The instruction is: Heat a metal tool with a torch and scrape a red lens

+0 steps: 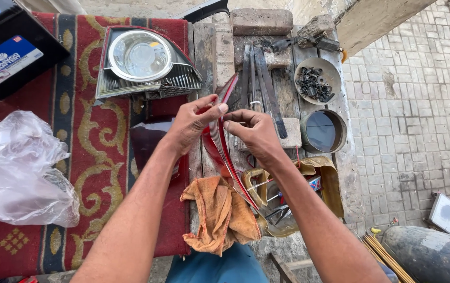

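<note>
My left hand (191, 126) and my right hand (256, 133) both grip a curved red and clear tail-lamp lens (220, 144), held on edge above the wooden bench. The fingertips of the two hands meet near the lens's upper edge. A car lamp housing (144, 65) with a round silver reflector lies on the red patterned carpet (94, 157) beyond my left hand. An orange rag (217, 215) lies under the lens's lower end.
A black box (10, 50) and a clear plastic bag (18, 170) sit at the left. Long metal files (261, 78), a bowl of black small parts (316, 81), a round tin (323, 131) and an open container of tools (288, 202) crowd the bench. Paved ground lies right.
</note>
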